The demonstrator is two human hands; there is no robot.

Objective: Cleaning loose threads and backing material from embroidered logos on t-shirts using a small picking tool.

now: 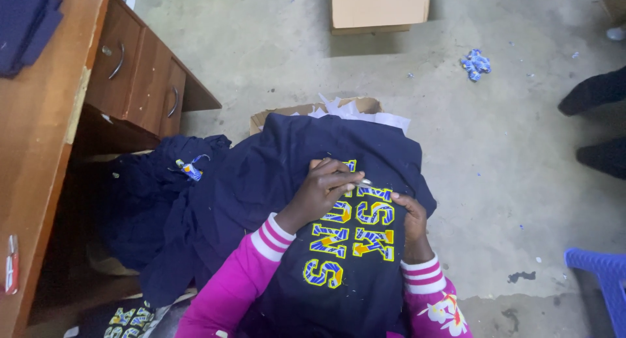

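Note:
A navy garment (293,162) with yellow and blue patterned letters (352,237) lies draped over my lap. My left hand (323,188) rests on the letters with its fingers closed on a small silvery tool (363,181), too small to tell what kind. My right hand (412,217) pinches the fabric at the right edge of the lettering. Both arms wear pink sleeves with white-striped cuffs.
A wooden desk (39,136) with drawers (134,70) stands at the left. More navy garments (150,201) are heaped under it. A cardboard box (380,6) sits on the concrete floor ahead. A blue plastic chair (603,279) and another person's dark shoes (596,93) are at the right.

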